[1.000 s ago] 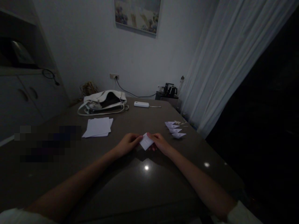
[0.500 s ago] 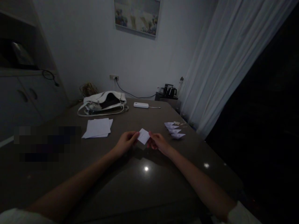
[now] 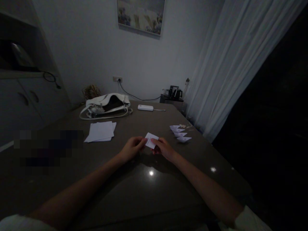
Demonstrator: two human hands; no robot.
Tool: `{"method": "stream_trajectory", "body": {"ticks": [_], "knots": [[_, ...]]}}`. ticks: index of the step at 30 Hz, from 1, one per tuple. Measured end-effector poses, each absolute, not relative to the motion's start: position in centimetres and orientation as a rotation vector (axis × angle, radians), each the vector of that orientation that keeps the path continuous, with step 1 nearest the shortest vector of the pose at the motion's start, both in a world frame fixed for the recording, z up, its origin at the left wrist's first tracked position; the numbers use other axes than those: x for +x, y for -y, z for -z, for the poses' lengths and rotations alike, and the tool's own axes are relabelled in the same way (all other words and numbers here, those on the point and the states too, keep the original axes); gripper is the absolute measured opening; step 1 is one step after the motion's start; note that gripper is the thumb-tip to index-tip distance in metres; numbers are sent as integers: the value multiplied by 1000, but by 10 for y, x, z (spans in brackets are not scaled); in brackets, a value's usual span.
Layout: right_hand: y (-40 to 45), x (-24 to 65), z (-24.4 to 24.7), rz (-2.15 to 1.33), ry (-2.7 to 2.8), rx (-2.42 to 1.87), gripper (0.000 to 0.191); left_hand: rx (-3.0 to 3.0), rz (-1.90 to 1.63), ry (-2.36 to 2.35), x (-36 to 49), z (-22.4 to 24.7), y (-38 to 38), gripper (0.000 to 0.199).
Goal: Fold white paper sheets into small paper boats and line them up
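Note:
A small folded piece of white paper (image 3: 152, 137), roughly square with a crease or slit across its middle, is held up over the dark table. My left hand (image 3: 132, 148) pinches its left corner between thumb and fingers. On the other side, my right hand (image 3: 165, 149) grips the paper with the thumb lying on its face and the fingers curled behind. Several folded paper boats (image 3: 182, 135) stand in a row to the right of my right hand. A stack of white paper sheets (image 3: 101, 131) lies left of my left hand.
Behind the sheets sits a white handbag (image 3: 106, 106). A white power bank (image 3: 145, 108) with a short cable lies farther back. Small scraps (image 3: 185, 126) are scattered behind the boats. A black kettle (image 3: 177, 93) stands beyond the table (image 3: 154, 199), near the curtain.
The paper has shifted slightly right and turned a little. My right thumb has slid from its right corner inward onto its face.

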State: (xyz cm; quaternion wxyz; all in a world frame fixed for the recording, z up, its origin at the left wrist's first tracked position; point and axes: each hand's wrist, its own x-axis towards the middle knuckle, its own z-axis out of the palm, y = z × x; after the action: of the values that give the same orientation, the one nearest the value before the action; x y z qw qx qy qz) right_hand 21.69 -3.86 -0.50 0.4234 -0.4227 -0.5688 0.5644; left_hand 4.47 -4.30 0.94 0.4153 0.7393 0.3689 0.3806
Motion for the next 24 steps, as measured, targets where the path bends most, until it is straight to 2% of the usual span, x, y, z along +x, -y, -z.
{"method": "stream_trajectory", "body": {"ticks": [6,13,24], "knots": [[39,216,3,-1277,1516,-1020,49,1852,-923,-878,45,-11,45,42],[37,214,7,-1302,1406,-987,51,1817,-892,-862,44,-11,45,42],[35,226,6,-1381,1584,-1047,35,1736,-731,-748,42,-6,44,41]]}}
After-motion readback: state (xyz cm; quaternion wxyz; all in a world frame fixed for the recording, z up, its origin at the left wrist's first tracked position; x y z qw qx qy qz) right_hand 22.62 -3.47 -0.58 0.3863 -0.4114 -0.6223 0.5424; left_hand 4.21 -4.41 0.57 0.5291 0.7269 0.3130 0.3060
